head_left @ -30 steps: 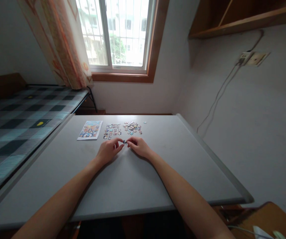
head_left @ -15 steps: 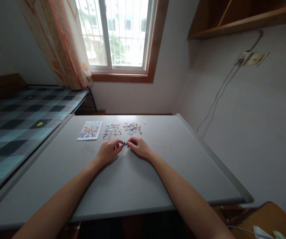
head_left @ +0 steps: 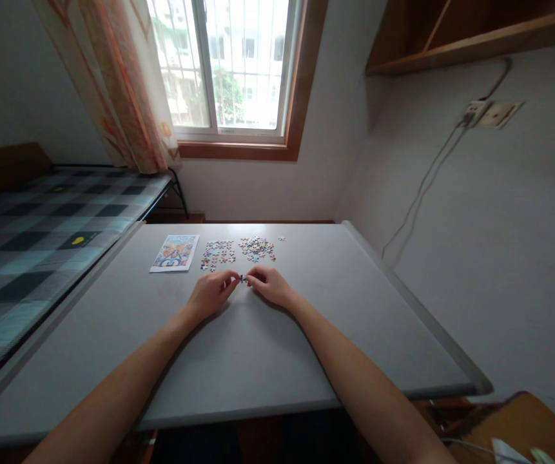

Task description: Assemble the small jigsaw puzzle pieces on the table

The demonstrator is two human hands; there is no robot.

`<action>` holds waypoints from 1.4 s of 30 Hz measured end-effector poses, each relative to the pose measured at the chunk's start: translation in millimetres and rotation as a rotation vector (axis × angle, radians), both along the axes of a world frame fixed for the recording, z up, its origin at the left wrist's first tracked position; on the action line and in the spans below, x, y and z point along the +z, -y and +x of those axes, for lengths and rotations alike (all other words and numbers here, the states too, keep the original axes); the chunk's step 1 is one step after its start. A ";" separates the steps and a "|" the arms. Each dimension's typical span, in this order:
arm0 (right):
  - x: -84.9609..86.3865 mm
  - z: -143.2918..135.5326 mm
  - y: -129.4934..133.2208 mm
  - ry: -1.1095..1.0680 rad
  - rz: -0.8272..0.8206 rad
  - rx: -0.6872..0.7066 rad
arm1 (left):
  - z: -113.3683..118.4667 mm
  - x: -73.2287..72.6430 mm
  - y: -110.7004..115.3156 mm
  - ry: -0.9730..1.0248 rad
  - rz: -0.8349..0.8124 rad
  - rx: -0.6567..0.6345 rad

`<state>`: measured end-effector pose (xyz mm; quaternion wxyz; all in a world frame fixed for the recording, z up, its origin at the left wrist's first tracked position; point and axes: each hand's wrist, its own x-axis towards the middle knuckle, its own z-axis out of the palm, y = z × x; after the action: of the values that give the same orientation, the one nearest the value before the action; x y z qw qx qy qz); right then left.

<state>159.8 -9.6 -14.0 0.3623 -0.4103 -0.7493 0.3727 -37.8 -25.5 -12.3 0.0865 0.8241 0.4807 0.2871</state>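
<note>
Between my two hands is a small dark blue and white jigsaw puzzle piece (head_left: 243,279), just above or on the table (head_left: 238,361). My left hand (head_left: 213,288) pinches it from the left with thumb and forefinger. From the right, the fingertips of my right hand (head_left: 268,283) close on it too. Whether it is one piece or two joined is too small to tell. Beyond my left hand, puzzle pieces (head_left: 219,245) lie spread in loose rows. A denser heap of pieces (head_left: 256,247) sits beyond my right hand.
A colourful printed picture sheet (head_left: 175,253) lies at the table's back left. One stray piece (head_left: 282,238) rests right of the heap. A bed with a checked cover (head_left: 64,219) stands to the left, and a wooden chair (head_left: 523,425) at the lower right.
Both hands stay in nearly the same place. The left fingers have closed slightly around the small piece; the other pieces have not moved.
</note>
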 end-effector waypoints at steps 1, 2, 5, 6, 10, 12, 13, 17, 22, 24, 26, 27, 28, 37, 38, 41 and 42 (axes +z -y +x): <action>0.2 -0.1 0.1 -0.007 -0.005 0.001 | 0.1 0.2 0.2 0.002 0.001 0.004; 0.4 -0.2 0.3 -0.017 -0.010 0.002 | 0.3 0.6 0.4 0.004 0.002 0.008; 0.4 -0.6 0.7 -0.050 -0.028 0.002 | 0.8 1.7 0.8 0.013 0.006 0.028; 0.1 -0.7 0.6 -0.059 -0.035 0.003 | 0.8 2.0 0.8 0.016 0.009 0.037; -2.1 -0.8 -0.7 -0.081 -0.048 0.012 | 0.7 2.2 0.5 0.025 0.023 0.044; -2.9 -0.8 -1.4 -0.095 -0.051 0.018 | 0.6 2.2 0.4 0.028 0.021 0.037; -3.1 -0.9 -1.5 -0.101 -0.052 0.022 | 0.7 2.4 0.5 0.028 0.017 0.034; -2.6 -1.3 -1.3 -0.111 -0.060 0.034 | 1.4 3.1 0.6 0.023 0.005 0.035; -2.0 -1.6 -1.1 -0.107 -0.071 0.027 | 0.8 1.8 0.0 0.026 0.008 0.032; -1.9 -1.5 -1.1 -0.105 -0.070 0.027 | 0.3 1.0 -0.3 0.020 0.011 0.028; -1.5 -1.4 -0.8 -0.103 -0.072 0.030 | -0.1 0.5 -0.3 0.019 0.012 0.028; -1.2 -1.4 -0.6 -0.105 -0.073 0.031 | -0.2 0.4 -0.4 0.021 0.011 0.029; -0.8 -1.3 -0.4 -0.107 -0.074 0.033 | -0.2 0.4 -0.4 0.024 0.009 0.029; -1.5 -0.9 -0.8 -0.107 -0.062 0.041 | 0.1 1.5 -0.2 0.016 -0.001 0.034; -1.9 -0.8 -1.0 -0.105 -0.060 0.041 | 0.1 1.7 -0.2 0.013 0.000 0.034; -2.0 -0.8 -1.1 -0.100 -0.054 0.041 | 0.2 2.1 -0.1 0.010 0.003 0.034; -1.8 -0.8 -1.0 -0.099 -0.052 0.041 | 0.2 2.1 -0.2 0.010 0.001 0.033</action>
<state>159.0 -8.6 -15.8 0.3804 -0.3853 -0.7288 0.4191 -37.6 -25.3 -10.1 0.0834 0.8146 0.4937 0.2928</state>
